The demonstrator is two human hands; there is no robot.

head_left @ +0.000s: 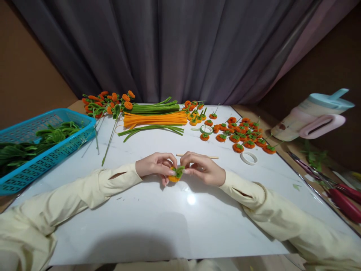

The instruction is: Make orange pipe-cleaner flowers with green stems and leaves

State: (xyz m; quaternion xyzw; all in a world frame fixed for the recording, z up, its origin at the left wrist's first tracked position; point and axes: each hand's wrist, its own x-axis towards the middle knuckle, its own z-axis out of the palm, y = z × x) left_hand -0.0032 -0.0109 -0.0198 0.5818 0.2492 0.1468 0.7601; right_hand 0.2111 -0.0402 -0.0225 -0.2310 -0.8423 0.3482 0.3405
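Observation:
A small yellow-orange pipe-cleaner persimmon (175,178) with a green leafy top (179,171) is held just above the white table, in the middle of the head view. My left hand (156,164) grips its body from the left, thumb in front and fingers curled behind. From the other side, my right hand (205,168) pinches the green top between thumb and fingers. A thin wooden stick (213,157) lies behind my right hand, partly covered by it. Bundles of orange pipe cleaners (155,119) and green pipe cleaners (153,108) lie farther back.
At left stands a blue basket (56,153) of green leaf pieces. Orange flowers on stems (105,102) lie behind it. Several finished persimmons (249,144) spread at right, near a white tape roll (249,158) and a green one (206,130). A tumbler (301,116) and red-handled pliers (342,201) sit beyond.

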